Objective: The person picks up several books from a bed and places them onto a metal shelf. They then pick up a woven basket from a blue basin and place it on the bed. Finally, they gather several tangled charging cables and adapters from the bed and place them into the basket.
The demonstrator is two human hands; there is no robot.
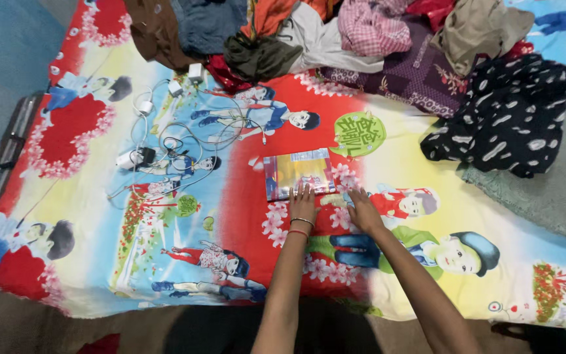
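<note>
1. The bed (427, 151) fills nearly the whole view, covered by a bright cartoon-printed sheet (185, 262) in red, yellow and blue; its near edge runs along the bottom of the view, where the person's two forearms cross it.
2. A heap of crumpled clothes (335, 39) lies along the far edge, spreading from the middle to the far right corner; brown, blue, orange, pink checked and purple flowered pieces lie tangled together.
3. A black garment with white spots (512, 118) lies at the right edge, just beside the heap and partly over a grey-green cloth (551, 196).
4. A tangle of white charger cables and plugs (178, 137) sprawls over the left half of the sheet, well apart from both hands.
5. A flat, shiny, multicoloured packet (299, 172) lies near the middle of the bed, a little toward the near edge.
6. The left hand (302, 203), with two bangles at the wrist, lies flat with fingers spread, the fingertips touching the near edge of the packet; it grips nothing.
7. The right hand (363, 211) rests flat on the sheet just beside the packet's near right corner, fingers stretched out, holding nothing.
</note>
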